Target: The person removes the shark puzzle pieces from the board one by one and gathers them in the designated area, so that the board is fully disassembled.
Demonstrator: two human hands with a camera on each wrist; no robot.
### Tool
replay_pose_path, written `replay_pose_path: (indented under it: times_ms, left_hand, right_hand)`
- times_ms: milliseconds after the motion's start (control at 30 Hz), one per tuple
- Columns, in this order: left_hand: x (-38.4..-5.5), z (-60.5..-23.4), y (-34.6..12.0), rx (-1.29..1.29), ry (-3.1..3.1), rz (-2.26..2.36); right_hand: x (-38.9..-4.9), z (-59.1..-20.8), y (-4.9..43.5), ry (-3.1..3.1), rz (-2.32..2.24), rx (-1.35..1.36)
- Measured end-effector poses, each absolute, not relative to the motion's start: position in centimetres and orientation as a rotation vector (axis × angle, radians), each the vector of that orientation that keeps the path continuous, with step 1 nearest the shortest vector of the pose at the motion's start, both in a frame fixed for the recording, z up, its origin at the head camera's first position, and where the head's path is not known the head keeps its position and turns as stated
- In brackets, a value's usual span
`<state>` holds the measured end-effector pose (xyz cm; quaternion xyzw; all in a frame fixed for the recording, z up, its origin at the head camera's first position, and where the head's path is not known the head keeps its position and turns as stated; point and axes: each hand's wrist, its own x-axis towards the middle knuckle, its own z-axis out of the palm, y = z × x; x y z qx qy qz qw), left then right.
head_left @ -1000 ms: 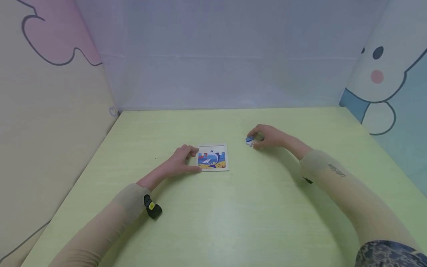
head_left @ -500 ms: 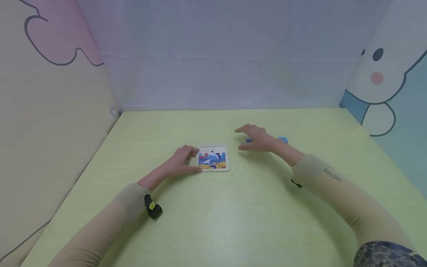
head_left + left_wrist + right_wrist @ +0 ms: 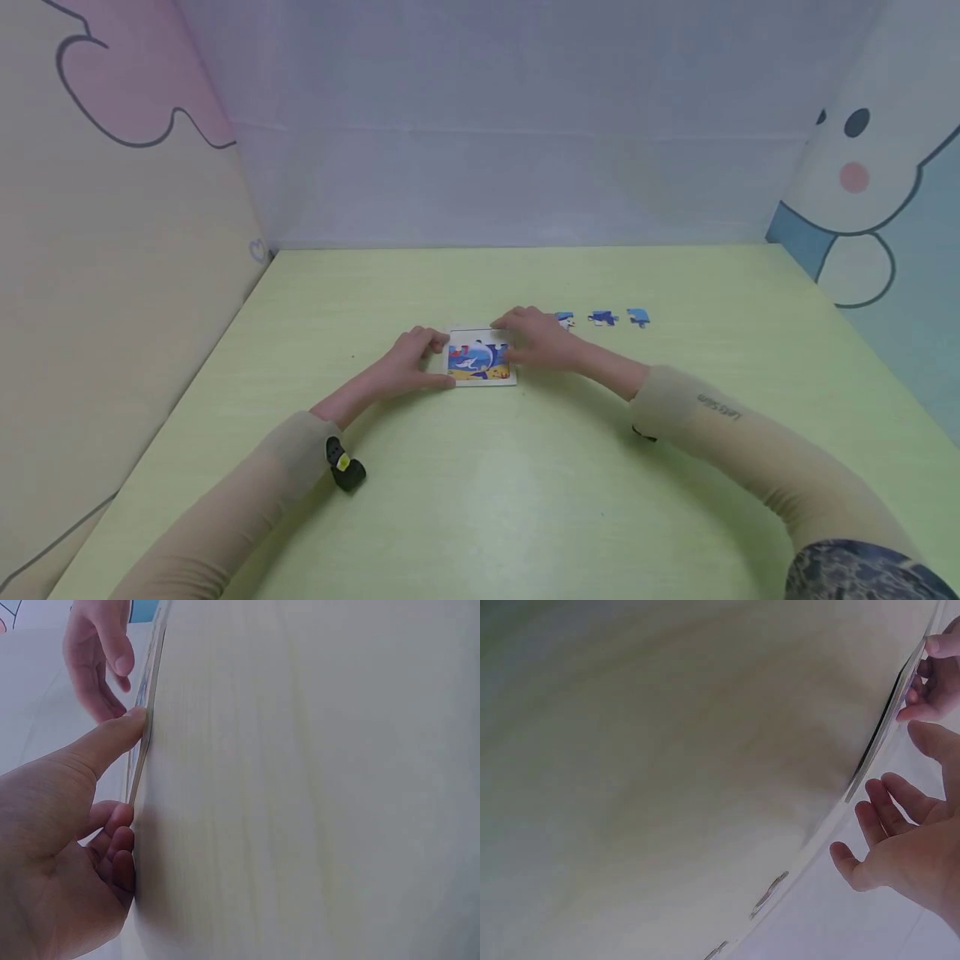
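Observation:
A small square jigsaw puzzle board (image 3: 477, 364) with a pale frame lies mid-table in the head view. Its lower part is filled with a dolphin picture; a pale strip shows along the top. My left hand (image 3: 401, 365) holds the board's left side, thumb at the near corner and fingers curled at the far one. In the left wrist view the left thumb (image 3: 112, 742) lies against the board's edge. Above the board's right side is my right hand (image 3: 547, 342), its fingers loosely bent. The right wrist view shows nothing between those fingers (image 3: 889, 806).
To the right of the board, three loose puzzle pieces lie in a row: a partly covered one (image 3: 566, 319), a dark blue one (image 3: 603, 318) and a light blue one (image 3: 638, 317). A pale wall (image 3: 525, 183) stands behind the table (image 3: 480, 483).
My right hand has moved left and nearer, from the loose pieces to the board, uncovering the row of pieces. My left hand and the board have stayed in place.

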<state>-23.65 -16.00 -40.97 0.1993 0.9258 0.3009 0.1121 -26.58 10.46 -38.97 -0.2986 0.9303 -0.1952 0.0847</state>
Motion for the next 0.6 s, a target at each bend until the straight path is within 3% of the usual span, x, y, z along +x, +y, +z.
replay_pose_path:
  times_ms: [600]
  left_hand:
    - [-23.7, -40.9, -16.1, 0.577, 2.704, 0.882]
  right_hand:
    - [-25.6, -38.3, 8.7, 2.771, -0.499, -0.791]
